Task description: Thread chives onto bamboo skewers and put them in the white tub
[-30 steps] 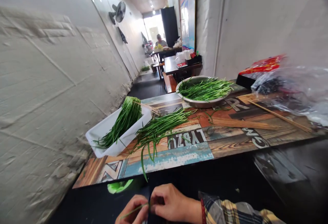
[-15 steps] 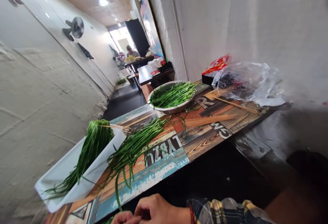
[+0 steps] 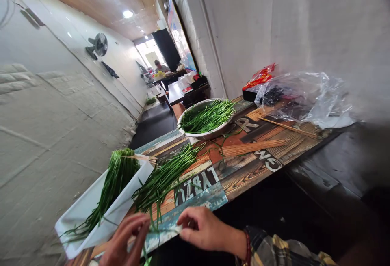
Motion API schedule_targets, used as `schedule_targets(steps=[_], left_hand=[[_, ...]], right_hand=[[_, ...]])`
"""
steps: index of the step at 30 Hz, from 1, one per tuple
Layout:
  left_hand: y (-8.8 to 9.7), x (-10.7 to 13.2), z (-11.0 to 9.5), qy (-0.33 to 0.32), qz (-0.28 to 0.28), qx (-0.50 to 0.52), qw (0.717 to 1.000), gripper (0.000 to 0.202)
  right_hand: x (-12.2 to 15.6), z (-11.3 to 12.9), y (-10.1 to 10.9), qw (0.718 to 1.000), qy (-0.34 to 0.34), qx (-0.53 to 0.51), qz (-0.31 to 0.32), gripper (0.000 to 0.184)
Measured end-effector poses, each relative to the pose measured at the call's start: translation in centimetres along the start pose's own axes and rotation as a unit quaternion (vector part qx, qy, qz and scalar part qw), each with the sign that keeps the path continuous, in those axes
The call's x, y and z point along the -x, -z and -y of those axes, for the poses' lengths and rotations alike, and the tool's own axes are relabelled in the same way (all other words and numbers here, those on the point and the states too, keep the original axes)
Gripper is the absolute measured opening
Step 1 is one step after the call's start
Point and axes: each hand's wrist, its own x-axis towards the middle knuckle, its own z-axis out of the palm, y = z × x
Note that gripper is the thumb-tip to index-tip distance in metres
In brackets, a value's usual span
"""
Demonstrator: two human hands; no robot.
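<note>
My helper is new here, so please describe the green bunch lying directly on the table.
Find the patchwork-patterned table. On it, between the white tray and the round bowl, lies a bunch of long green stalks. Unlike the greens in those two containers, it rests directly on the table.

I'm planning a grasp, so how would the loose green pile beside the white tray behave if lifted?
The pile would probably flop, since its leaf ends bend and curl. It may shed strands, as no tie shows around it. Being thin strands, it is likely light.
</note>
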Motion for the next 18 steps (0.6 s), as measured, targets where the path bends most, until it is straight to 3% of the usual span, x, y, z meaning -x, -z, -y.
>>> schedule_targets(steps=[3,5,7,9,11,14,16,18], left_hand=[[1.8,-4.4,0.2,-0.081,-0.123,-0.137,0.98,0.028],[2.0,-7.5,0.2,-0.113,-0.147,-0.261,0.947,0.025],[0.8,-10.2,0.4,-0.119,-0.144,-0.335,0.924,0.023],[-1.9,-12.0,0.7,-0.12,-0.103,-0.348,0.924,0.022],[-5.7,-12.5,1.2,-0.128,-0.02,-0.31,0.942,0.026],[-11.3,-11.6,2.0,-0.119,0.083,-0.254,0.956,0.053],[-13.9,-10.9,2.5,-0.112,0.109,-0.243,0.957,0.061],[-15.3,-10.8,3.0,-0.104,0.103,-0.236,0.961,0.064]], right_hand=[[0.0,-0.6,3.3,0.997,0.009,0.063,-0.05,0.018],[-0.1,-1.5,6.1,0.99,0.003,0.107,-0.096,0.017],[-0.1,-2.8,9.2,0.974,0.01,0.165,-0.151,0.017],[0.0,-4.1,12.5,0.947,0.021,0.245,-0.206,0.019],[0.3,-5.3,15.6,0.911,0.021,0.339,-0.233,0.023],[0.9,-6.6,19.1,0.848,0.037,0.471,-0.239,0.027],[1.3,-7.1,20.4,0.813,0.037,0.53,-0.238,0.03],[1.4,-7.2,20.8,0.792,0.031,0.563,-0.233,0.031]])
